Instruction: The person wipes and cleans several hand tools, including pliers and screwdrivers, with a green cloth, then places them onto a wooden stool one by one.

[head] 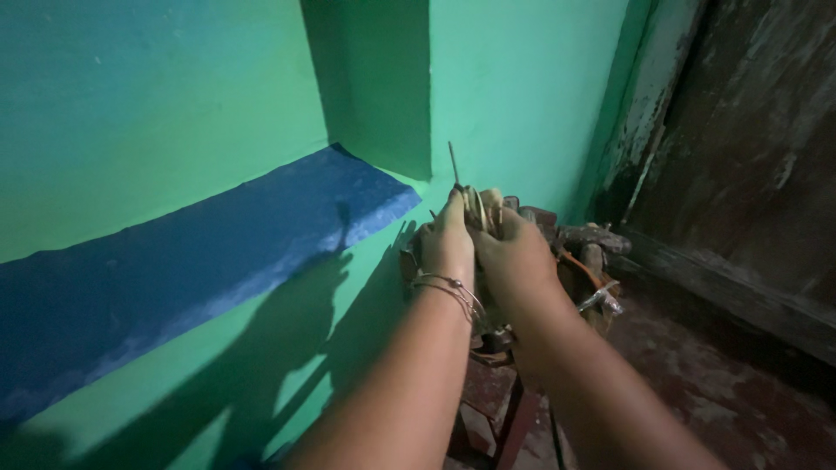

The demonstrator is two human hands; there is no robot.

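Reaching forward together, both hands meet over a small cluttered machine (557, 261) that stands close to a green wall (174, 113). The left hand (448, 239) has its fingers (453, 207) pinched narrow around a thin dark rod (454, 165) that sticks up almost upright, tilted slightly to the left, above the knuckles. Thin metal bangles (453, 292) circle the left wrist. The right hand (514, 252) lies just beside the left, touching it; its fingers curl inward and downward over pale, rounded pieces (481, 209) held between the two hands, though I cannot tell exactly what these pieces are or how firmly the right fingers close on them, since the back of the hand hides them.

Under the hands, the machine shows dark metal parts, an orange curved part (582, 265) on its right side, and a stubby greyish piece (596, 237) pointing right. It rests on a reddish-brown stand (496, 409), partly hidden by the forearms.

On the wall, a wide blue band (218, 252) runs at a slant, and the shadows of the arms fall across it. To the right stand a worn, dark wooden door (749, 139) and a stained reddish floor (714, 400).
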